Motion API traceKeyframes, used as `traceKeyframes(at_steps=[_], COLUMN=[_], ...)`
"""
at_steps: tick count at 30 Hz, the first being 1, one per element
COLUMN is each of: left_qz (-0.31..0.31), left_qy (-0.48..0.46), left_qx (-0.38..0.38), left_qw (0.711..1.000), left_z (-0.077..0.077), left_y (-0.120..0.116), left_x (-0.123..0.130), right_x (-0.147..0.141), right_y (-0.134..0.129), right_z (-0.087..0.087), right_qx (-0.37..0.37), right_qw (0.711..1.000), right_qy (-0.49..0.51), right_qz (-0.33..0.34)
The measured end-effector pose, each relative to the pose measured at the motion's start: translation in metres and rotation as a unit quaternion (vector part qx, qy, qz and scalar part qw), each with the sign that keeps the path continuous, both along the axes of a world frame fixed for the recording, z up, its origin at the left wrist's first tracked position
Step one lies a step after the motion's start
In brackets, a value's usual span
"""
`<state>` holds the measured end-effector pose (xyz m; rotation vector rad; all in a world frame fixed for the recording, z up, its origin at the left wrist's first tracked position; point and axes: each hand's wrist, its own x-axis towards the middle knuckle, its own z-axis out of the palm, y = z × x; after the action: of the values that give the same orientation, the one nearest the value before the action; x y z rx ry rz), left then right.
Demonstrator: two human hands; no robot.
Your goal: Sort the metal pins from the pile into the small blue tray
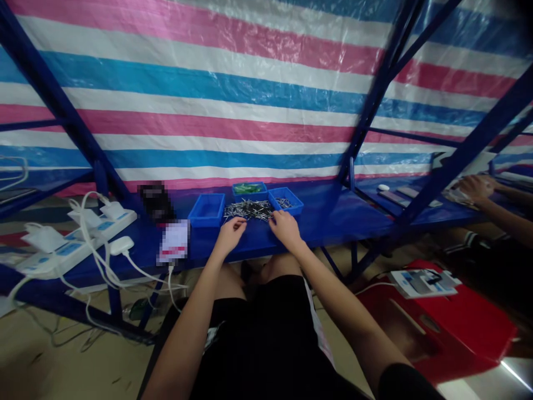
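A loose pile of thin silver and dark metal pieces, like screws or nails (pixel 249 210), lies on the blue table between my two hands. My left hand (pixel 231 234) is at the pile's near left side, its fingers curled together; anything in them is too small to make out. At the near right edge, my right hand (pixel 285 226) touches the pile with bent fingers, their tips partly hidden. Around the pile stand a blue tray (pixel 207 222) on the left, a second blue tray (pixel 250 196) behind with green contents, and a third blue tray (pixel 296 209) holding similar silver pieces.
A white power strip (pixel 69 250) with plugs and trailing cables lies at the left, beside a blurred-out phone (pixel 174 241). Blue frame posts (pixel 366 105) rise from the table (pixel 345 214). A red box (pixel 453 328) stands lower right. Another person's hands (pixel 474 189) work at far right.
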<state>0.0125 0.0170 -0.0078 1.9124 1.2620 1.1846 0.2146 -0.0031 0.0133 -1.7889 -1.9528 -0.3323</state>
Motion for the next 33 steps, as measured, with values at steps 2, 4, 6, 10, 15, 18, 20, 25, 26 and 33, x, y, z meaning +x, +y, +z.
traceKeyframes(at_steps=[2,4,6,10,15,18,20,25,26,33], left_qz=[-0.005,-0.01,-0.014,-0.015,-0.02,-0.013,-0.012,-0.052,-0.064,-0.063], left_qy=[0.009,0.016,0.021,0.021,0.021,0.019,0.008,0.002,0.013,0.049], left_qx=[0.0,0.0,0.002,0.007,0.012,0.013,0.009,-0.001,0.002,0.001], left_qw=[1.0,1.0,1.0,1.0,1.0,1.0,1.0,0.999,0.998,0.997], left_z=[0.001,0.002,0.003,0.004,0.002,0.0,0.0,0.003,0.004,0.006], left_y=[-0.001,-0.003,-0.005,-0.006,-0.004,-0.003,-0.003,-0.006,-0.007,-0.009], left_x=[0.001,0.001,0.001,0.001,0.0,0.0,0.001,0.003,0.004,0.003], right_x=[-0.012,-0.017,-0.016,-0.01,-0.005,-0.001,-0.002,-0.015,-0.017,-0.021], right_y=[-0.001,0.003,0.008,0.011,0.008,0.01,0.013,0.015,0.015,0.01], right_z=[-0.011,-0.016,-0.017,-0.016,-0.01,-0.007,-0.006,-0.014,-0.016,-0.02], right_qx=[-0.037,-0.058,-0.07,-0.066,-0.02,0.016,0.032,-0.016,-0.029,-0.053], right_qw=[0.999,0.997,0.996,0.997,0.997,0.991,0.979,0.922,0.914,0.921], right_qy=[0.013,0.025,0.031,0.04,0.078,0.131,0.189,0.294,0.292,0.245], right_qz=[-0.015,-0.036,-0.04,-0.03,-0.008,0.031,0.074,0.252,0.279,0.297])
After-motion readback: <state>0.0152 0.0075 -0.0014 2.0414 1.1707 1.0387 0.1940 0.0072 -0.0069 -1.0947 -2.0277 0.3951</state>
